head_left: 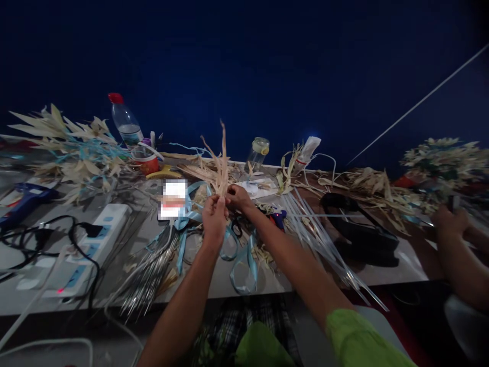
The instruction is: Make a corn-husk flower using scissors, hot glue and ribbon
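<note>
Dark blue wall (244, 61) behind cluttered table (407, 265); dried husk (222, 176) upright over mid-table, base pinched in L hand (214, 218), R hand (239, 198) fingertips right by it, hold unclear, can't tell; prob best pinched low & lightly, as it may split

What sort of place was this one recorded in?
Most likely a shared handcraft workspace: pale dried strips are held over a cluttered table, a bunch of dried-leaf flowers sits at the left, and another person's hand shows at the right.
</note>
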### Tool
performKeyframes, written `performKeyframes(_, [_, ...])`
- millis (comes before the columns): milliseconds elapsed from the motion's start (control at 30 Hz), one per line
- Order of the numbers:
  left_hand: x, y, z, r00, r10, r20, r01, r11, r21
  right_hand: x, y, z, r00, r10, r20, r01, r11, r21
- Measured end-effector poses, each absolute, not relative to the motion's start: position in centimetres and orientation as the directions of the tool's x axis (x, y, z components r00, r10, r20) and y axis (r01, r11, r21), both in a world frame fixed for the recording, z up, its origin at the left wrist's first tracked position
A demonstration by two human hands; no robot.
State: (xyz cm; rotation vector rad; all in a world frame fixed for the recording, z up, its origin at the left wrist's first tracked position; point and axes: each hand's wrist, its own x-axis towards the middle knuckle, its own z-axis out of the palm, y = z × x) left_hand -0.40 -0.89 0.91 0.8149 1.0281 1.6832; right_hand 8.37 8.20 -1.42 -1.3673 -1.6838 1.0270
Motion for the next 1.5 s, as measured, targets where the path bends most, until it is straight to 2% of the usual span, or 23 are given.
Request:
performKeyframes(133, [-0.5,-0.8,0.6,-0.311,0.945,0.103,-0.166,-0.161,0.973,9.0,7.7,-1.5,-0.164,0.986,0.012,0.334,0.067,-0.940])
performKeyframes(267, [-0.4,-0.6,-0.5,-0.292,0.937,0.192,0.012,-0.197,0.980,9.1,7.1,-1.6,-0.181,0.983,0.013,0.255,0.060,-0.965])
performKeyframes(533, [-0.7,0.2,-1.7,-0.363,0.889,0.280,0.225,-0.208,0.952,9.8,5.5,-0.3,-0.120,0.992,-0.041,0.043,-0.036,-0.998])
performKeyframes(800, [-1.1,0.4,-1.1,-0.381,0.876,0.294,0.311,-0.178,0.934,10.2,5.3,0.4,-0.141,0.990,-0.024,0.020,-0.021,-1.000])
performKeyframes(1000, [-1.0,0.4,-1.1,-0.348,0.869,0.352,0.361,-0.223,0.906,10.5,5.5,0.0,-0.240,0.970,-0.042,0.069,-0.026,-0.997])
performKeyframes(1167, [-1.2,0.7,-1.5,-0.409,0.844,0.347,0.319,-0.225,0.921,11.2,5.4,0.3,-0.203,0.976,0.074,0.146,0.105,-0.984])
performKeyframes(1233, [-1.4,0.7,-1.5,-0.453,0.818,0.355,0.256,-0.262,0.930,12.3,4.8,0.9,-0.205,0.973,0.108,0.292,0.166,-0.942])
performKeyframes(1300, [-1.3,0.5,-1.2,-0.462,0.816,0.347,0.186,-0.293,0.938,13.6,3.7,1.7,-0.263,0.959,0.108,0.487,0.228,-0.843])
performKeyframes(1400, [-0.7,-0.2,-0.4,-0.389,0.873,0.293,0.092,-0.280,0.956,15.4,1.5,2.6,-0.391,0.920,0.002,0.743,0.317,-0.590])
performKeyframes(1500, [0.1,-0.9,0.4,-0.272,0.932,0.241,-0.015,-0.254,0.967,16.0,-0.9,2.6,-0.435,0.890,-0.133,0.871,0.380,-0.311])
